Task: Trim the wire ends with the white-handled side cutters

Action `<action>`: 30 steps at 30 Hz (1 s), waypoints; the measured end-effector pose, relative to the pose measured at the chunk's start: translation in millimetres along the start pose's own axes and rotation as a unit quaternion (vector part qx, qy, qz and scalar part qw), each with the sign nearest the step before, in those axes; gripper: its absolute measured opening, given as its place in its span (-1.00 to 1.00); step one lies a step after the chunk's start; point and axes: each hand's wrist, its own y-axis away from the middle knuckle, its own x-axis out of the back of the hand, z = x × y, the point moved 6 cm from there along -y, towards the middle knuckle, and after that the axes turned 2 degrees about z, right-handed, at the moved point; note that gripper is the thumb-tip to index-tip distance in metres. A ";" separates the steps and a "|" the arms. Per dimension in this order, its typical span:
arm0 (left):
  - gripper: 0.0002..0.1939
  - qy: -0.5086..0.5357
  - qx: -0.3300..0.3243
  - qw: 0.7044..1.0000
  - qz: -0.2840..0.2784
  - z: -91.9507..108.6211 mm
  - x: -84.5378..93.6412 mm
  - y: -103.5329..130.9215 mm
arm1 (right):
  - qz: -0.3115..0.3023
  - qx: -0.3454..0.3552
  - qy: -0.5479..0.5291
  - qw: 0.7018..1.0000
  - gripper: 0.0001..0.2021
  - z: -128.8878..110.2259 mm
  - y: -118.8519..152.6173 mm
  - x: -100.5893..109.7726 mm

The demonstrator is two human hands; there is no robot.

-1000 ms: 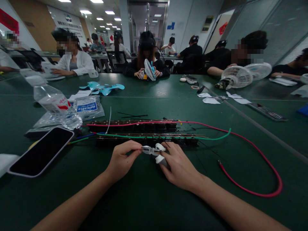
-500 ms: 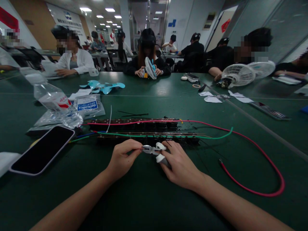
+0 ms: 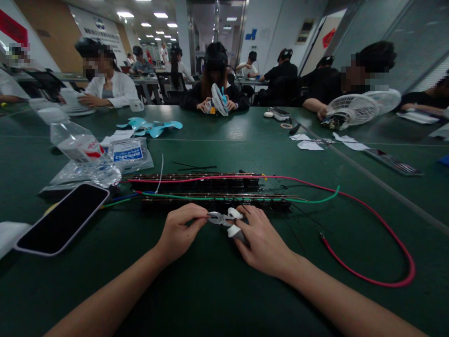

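Observation:
My right hand (image 3: pixel 261 238) is wrapped round the white-and-grey handles of small pliers (image 3: pixel 218 218), whose metal jaws point left. At the jaw tips the thumb and forefinger of my left hand (image 3: pixel 180 231) are pinched together; whatever lies between them is too small to make out. Just beyond both hands lie two long black strips (image 3: pixel 196 181) with metal contacts, one behind the other. A green wire (image 3: pixel 319 201) runs along the nearer strip, and a red wire (image 3: pixel 380 217) runs along the farther one and loops round at the right.
At the left are a phone (image 3: pixel 63 220), a clear bottle (image 3: pixel 82 145) and plastic bags (image 3: pixel 131 152). Blue fan blades (image 3: pixel 154 127) lie behind. Black ties (image 3: pixel 194 166) lie beyond the strips. Across the table, people handle white fans (image 3: pixel 352 110).
My hands and the pliers have hardly moved. At the far right, a person's hand and the fan it holds have shifted slightly to the right.

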 end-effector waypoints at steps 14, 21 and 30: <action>-0.87 0.018 0.016 1.000 0.006 -0.3 -0.9 0.5 | 0.003 0.001 0.004 1.000 -0.71 -0.6 0.5 -0.3; -0.87 0.018 0.012 1.000 0.002 -0.7 -0.7 0.7 | 0.008 0.003 0.006 1.000 -0.74 -1.0 -0.2 -0.1; -0.87 0.006 0.014 1.000 0.009 0.9 -0.4 0.1 | 0.007 0.002 0.006 1.000 -0.73 -1.3 0.1 0.5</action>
